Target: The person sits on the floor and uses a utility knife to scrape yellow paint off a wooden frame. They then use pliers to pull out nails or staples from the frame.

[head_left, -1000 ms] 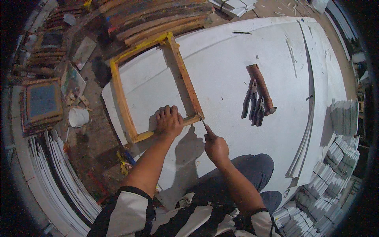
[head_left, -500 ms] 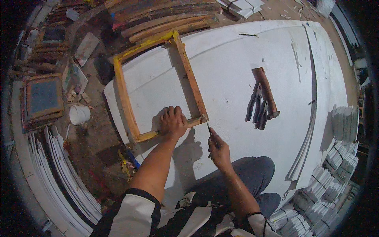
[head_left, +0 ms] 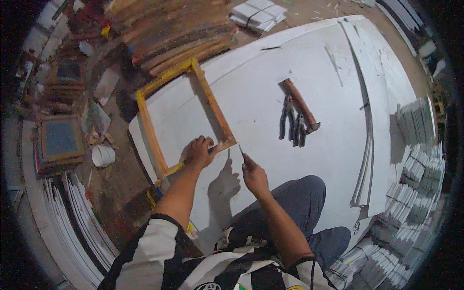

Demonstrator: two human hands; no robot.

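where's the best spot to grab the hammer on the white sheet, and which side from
Probably mid-handle on the hammer, coming from its right: the long brown handle lies diagonally on the white sheet, with the head at its near end, and dark pliers crowd its left side.

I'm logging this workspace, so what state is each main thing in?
Wooden frame: lying on the white board, middle open
Left hand: over the frame's near bar
Slim tool: held, tip near the frame's corner
Right hand: closed on that tool
Hammer: lying unheld
Two pliers: lying unheld by the hammer
White sheet bundle: strapped
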